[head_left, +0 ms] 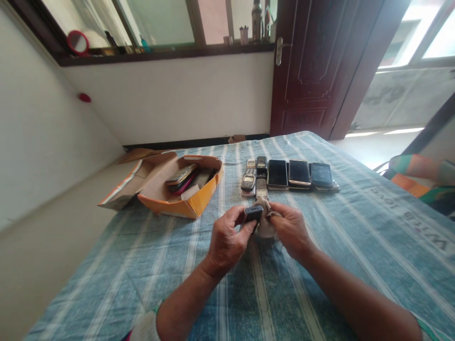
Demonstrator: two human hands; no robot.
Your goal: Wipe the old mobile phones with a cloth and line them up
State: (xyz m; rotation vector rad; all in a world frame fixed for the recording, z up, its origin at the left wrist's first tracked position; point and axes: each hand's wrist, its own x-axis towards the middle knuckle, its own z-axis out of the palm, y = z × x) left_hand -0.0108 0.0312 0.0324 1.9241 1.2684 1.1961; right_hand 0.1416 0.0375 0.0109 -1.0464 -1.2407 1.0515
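Note:
Between its thumb and fingers, my left hand [227, 239] grips a small dark mobile phone [253, 213], its end turned toward me. My right hand [293, 229] pinches a pale cloth [266, 226], which touches the phone's right side. Just beyond my hands lie older keypad phones [248, 181] in overlapping columns. To their right are touchscreen phones, among them a black one [277, 174], one with a light frame [299, 172] and a grey-blue one [321, 175]. The phone's lower part is hidden by my left fingers.
An open orange cardboard box [177, 207] with several phones [182, 175] inside stands on the left, its lid folded back. A blue striped cloth [159, 265] covers the surface. Beyond are a white wall, a window sill [167, 54] with small items and a dark red door [309, 71].

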